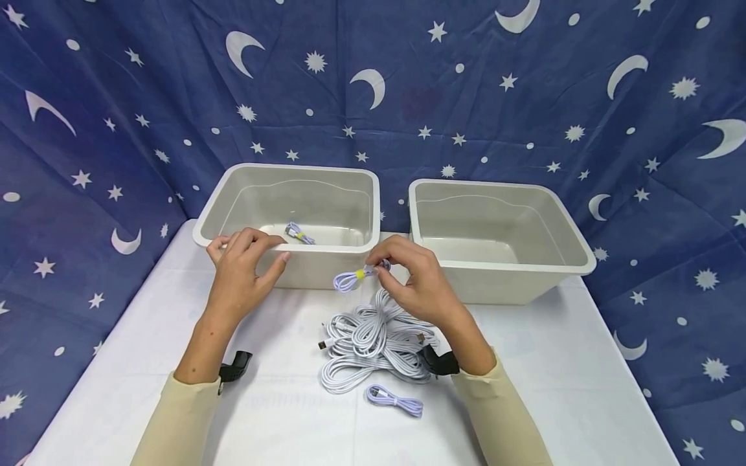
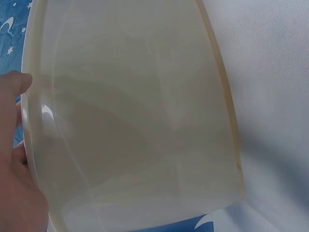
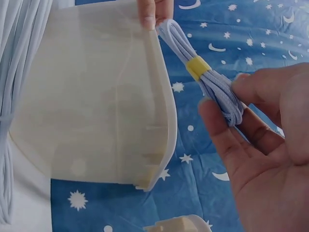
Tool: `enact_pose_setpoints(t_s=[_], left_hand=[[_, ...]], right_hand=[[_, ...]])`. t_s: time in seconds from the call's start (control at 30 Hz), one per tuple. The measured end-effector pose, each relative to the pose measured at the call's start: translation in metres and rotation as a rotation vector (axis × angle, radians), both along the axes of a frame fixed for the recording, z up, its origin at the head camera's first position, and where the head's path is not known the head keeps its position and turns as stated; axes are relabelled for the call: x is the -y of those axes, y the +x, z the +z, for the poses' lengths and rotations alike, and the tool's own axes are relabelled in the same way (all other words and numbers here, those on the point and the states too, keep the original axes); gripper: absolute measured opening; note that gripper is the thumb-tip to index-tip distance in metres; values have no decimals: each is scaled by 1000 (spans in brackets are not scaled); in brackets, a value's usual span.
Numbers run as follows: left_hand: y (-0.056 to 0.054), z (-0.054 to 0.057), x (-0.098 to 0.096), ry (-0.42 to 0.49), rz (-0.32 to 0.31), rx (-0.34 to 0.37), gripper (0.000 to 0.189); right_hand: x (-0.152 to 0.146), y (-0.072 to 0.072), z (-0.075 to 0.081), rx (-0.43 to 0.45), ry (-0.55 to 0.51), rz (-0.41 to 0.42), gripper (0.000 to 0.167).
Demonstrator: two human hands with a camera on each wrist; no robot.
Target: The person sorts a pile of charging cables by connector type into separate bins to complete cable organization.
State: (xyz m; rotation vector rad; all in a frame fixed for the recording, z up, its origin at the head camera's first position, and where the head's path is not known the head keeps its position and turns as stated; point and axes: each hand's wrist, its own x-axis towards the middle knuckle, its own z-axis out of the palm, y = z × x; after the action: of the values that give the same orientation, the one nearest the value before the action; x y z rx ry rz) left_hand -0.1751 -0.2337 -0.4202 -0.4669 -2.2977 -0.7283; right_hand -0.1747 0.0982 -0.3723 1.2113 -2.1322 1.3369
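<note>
My right hand (image 1: 418, 279) pinches a coiled lilac cable (image 3: 181, 41) between thumb and fingers, above the table by the left bin's near right corner. A yellow tie (image 3: 198, 67) wraps the coil's middle. My left hand (image 1: 240, 278) grips the front rim of the left grey bin (image 1: 326, 266), its fingers hooked over the edge and the thumb outside. Inside that bin lies another lilac cable (image 1: 300, 233) with a yellow tie. In front of the bins is a heap of coiled white cables (image 1: 373, 336). Nearer me, a lilac cable (image 1: 395, 401) with a pale tie lies on the cloth.
A second grey bin (image 1: 495, 281) stands to the right, a narrow gap from the first. White cloth (image 1: 280, 401) covers the table. Behind and at both sides hangs a blue curtain (image 1: 408, 103) with moons and stars. Black straps (image 1: 235, 367) sit on both wrists.
</note>
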Motion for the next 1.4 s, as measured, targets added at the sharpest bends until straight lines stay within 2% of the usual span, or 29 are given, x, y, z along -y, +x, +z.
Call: enact_pose_setpoints(t_s=[0.2,0.43,0.6,0.93,1.13,1.4], left_hand=[[0,1,0,-7,0,7,23],[2,1,1,-3,0,1,23],[1,1,1,-11,4,3,24],[1,2,2,-12,4,6,24],[-1,2,2,-11,2,4,24],[-1,-1,2,-8,6,11,24]], right_hand=[[3,2,1,-20,-83,-55,18],[7,0,-1,23,-199,-75,25],[9,-1,-4,55,-225,-70,33],[15,-3,-8,2,-202,-152,33],[19,-4,-11,22,-248,-201,34],[24,-3,-17,51,-318,-214,30]])
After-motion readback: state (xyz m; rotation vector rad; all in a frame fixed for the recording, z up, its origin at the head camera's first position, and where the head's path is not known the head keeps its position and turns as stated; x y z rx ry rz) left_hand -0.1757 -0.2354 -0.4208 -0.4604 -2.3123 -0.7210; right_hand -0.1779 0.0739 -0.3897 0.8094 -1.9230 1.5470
